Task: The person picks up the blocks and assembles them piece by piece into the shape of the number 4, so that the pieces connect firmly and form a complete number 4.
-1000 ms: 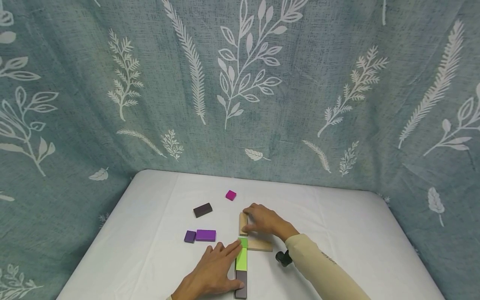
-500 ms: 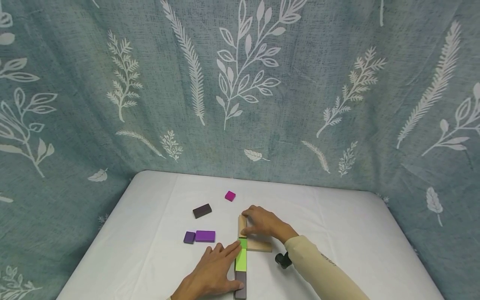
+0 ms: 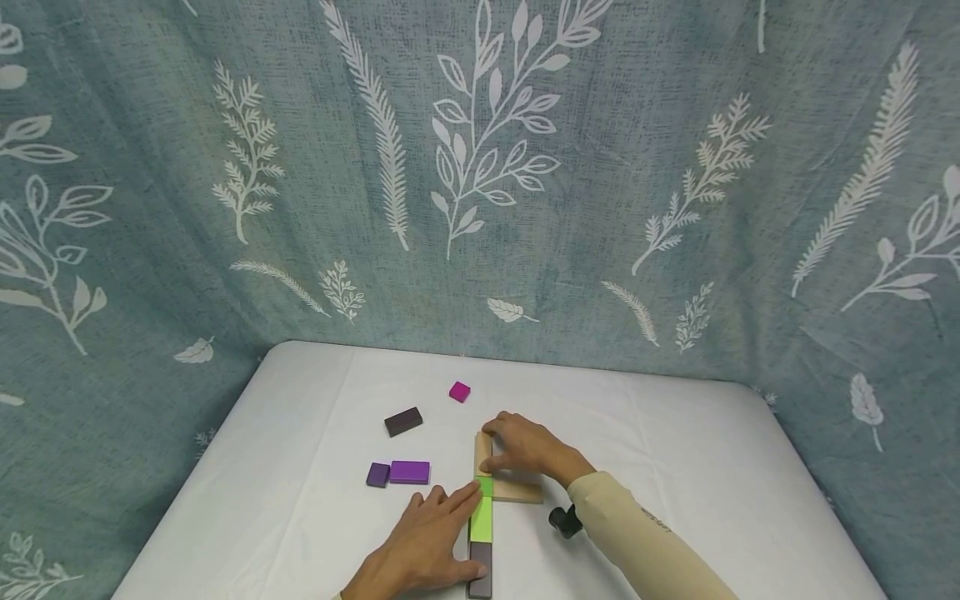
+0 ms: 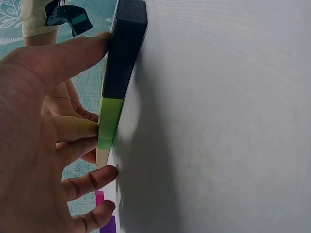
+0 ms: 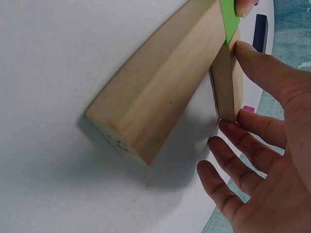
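lining up the block row — keep both ends braced

nearest the person, the left hand [image 3: 420, 546] lies flat on the white table [image 3: 675, 467] with straight fingers. its thumb presses the side of the dark brown block [image 3: 481, 568] at the near end of the row, and its fingertips touch the green block [image 3: 483, 510] just beyond. it grips nothing — it only steadies by pressure. the left wrist view shows the same: thumb on the dark block [image 4: 124, 48], fingers against the green one [image 4: 109, 119].

past the green block, the row carries on into a narrow wooden block [image 3: 482, 452] that points away from the person. a second wooden block [image 3: 519, 492] lies crosswise to the right, its end meeting the row near the green block's far end. the right hand [image 3: 525, 446] rests over the narrow block with fingers spread and relaxed. in the right wrist view the thumb [image 5: 252, 60] touches the narrow block's side [image 5: 228, 82] and the other fingers sit near its far end, so it is a light side touch, not a closed hold.

to do this well, i judge that the left hand should stay pressed as a stop while the right nudges the narrow block into line with gentle pushes. a hard shove could skew the green block or knock the crosswise one.

further out to the left lie a small purple block [image 3: 378, 474] touching a longer purple block [image 3: 409, 472], then a dark block [image 3: 402, 422], and farthest a magenta block [image 3: 460, 391], all well apart from the hands.
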`<state>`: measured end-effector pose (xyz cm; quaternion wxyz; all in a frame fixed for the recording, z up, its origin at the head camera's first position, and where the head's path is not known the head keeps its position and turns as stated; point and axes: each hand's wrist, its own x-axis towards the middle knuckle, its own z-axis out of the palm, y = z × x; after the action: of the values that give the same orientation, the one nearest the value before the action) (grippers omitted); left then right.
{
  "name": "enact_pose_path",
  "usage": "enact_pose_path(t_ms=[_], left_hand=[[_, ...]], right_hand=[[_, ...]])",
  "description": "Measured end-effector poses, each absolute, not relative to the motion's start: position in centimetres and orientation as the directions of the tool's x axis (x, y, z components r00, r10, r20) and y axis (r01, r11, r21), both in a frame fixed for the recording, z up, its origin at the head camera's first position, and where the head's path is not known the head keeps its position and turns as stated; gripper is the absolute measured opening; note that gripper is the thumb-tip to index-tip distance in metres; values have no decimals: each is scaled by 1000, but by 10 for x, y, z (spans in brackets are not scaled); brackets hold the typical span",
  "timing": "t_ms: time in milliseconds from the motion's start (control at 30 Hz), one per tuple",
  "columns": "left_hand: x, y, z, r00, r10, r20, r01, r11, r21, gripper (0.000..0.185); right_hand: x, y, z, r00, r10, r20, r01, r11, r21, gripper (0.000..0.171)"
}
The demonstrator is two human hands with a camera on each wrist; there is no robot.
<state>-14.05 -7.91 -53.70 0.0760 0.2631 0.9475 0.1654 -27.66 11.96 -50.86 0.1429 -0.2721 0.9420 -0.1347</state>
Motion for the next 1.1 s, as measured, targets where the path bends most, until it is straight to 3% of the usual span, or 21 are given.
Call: enact_pose_path(t_ms=[1100], left_hand=[[-140,-80,-536,-852,519,-68,461,805,373,94]], right_hand=[[-274,118,-506,-821,-535,-199,-461,827,-322,67]])
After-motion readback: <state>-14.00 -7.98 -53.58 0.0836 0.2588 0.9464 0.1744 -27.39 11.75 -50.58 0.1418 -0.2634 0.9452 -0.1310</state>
